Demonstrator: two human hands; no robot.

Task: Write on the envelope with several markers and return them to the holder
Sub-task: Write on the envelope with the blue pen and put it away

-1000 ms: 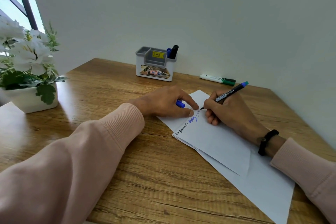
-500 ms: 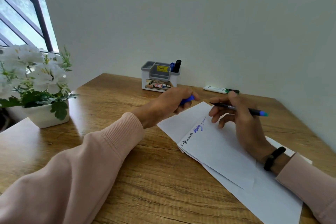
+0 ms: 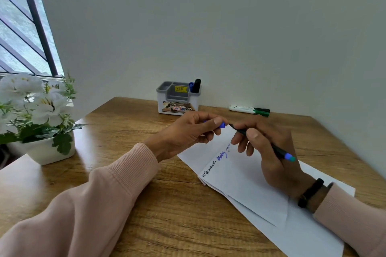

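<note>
A white envelope (image 3: pixel 248 175) lies on the wooden desk (image 3: pixel 129 165) with black and blue writing along its near-left edge. Above it my right hand (image 3: pixel 269 152) grips a thin black pen (image 3: pixel 278 151) with a blue-green end, tip pointing left. My left hand (image 3: pixel 188 133) pinches the blue cap (image 3: pixel 222 125) right in front of that tip. The grey-and-white holder (image 3: pixel 177 100) stands at the back by the wall with a blue marker (image 3: pixel 191 86) and a black marker (image 3: pixel 197 85) in it.
Two white markers with green and black caps (image 3: pixel 249 110) lie by the wall, right of the holder. A white pot of white flowers (image 3: pixel 39 123) stands at the desk's left edge under a barred window. A wall closes the back and right.
My right hand lifted the pen off the envelope and turned its tip to the left. My left hand rose from the paper with the cap and came up to the tip.
</note>
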